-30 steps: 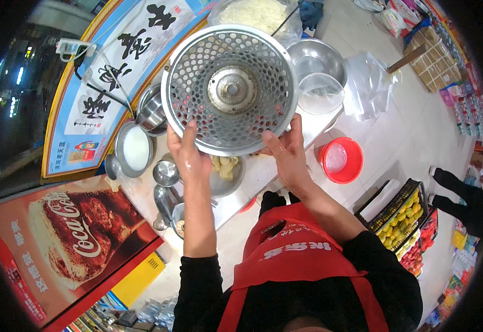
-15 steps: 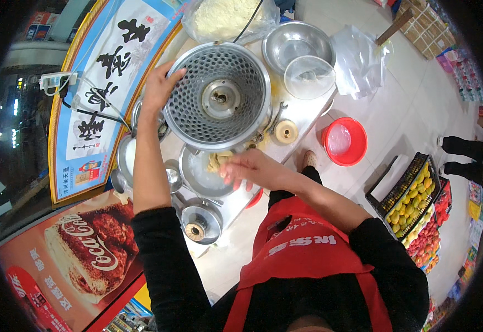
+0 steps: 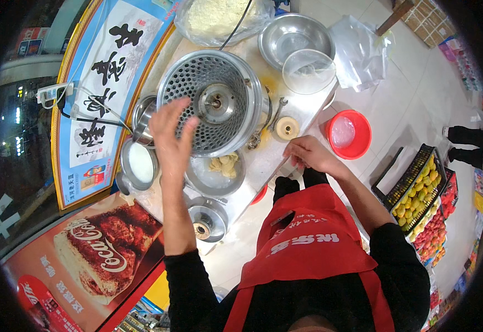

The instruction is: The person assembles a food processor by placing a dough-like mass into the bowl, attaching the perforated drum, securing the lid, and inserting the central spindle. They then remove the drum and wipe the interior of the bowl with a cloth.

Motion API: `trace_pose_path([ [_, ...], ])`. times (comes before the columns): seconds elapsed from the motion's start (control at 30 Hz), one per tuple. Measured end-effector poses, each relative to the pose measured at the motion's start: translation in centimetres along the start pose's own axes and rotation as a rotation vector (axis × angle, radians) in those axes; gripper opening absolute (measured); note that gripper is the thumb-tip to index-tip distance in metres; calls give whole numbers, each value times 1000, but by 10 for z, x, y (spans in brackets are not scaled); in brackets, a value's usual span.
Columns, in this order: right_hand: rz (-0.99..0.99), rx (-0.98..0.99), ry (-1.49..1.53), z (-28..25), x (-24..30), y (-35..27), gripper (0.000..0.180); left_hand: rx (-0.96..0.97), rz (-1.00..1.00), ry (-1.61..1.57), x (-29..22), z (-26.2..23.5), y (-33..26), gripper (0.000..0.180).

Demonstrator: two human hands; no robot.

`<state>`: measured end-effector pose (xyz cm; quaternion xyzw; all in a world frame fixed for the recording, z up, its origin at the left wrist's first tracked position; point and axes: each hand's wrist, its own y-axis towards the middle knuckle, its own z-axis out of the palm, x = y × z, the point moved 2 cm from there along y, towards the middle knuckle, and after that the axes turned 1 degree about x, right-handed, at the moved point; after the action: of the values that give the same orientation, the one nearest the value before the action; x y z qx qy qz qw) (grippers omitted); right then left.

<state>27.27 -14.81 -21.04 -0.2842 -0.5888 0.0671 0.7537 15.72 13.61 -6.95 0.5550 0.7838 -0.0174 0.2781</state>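
left hand over perforated metal drum

- Red apron with white lettering across it
- Small dark oblong on the apron, too unclear to name
- Two plain red straps
- Black top, its sleeves ending on the forearms
- Dark trousers
- Left hand and right hand bare

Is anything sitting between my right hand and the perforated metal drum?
Yes: a wrench lies between the right hand and the perforated metal drum, beside the drum's right side. The tan round knob sits close to that path.
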Motion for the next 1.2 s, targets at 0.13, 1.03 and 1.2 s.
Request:
trace_pose_path([
  [0.13,-5,-136,5,-20,-28,-5,27,220,69,177,-27,19,-47,40],
  [1.03,-38,-416,-82,-79,-85,28,22,42,-161,195,-70,90,-64,39],
  [1.2,115,-515,35,-117,-112,53,20,97,-198,306,-74,99,-62,50],
])
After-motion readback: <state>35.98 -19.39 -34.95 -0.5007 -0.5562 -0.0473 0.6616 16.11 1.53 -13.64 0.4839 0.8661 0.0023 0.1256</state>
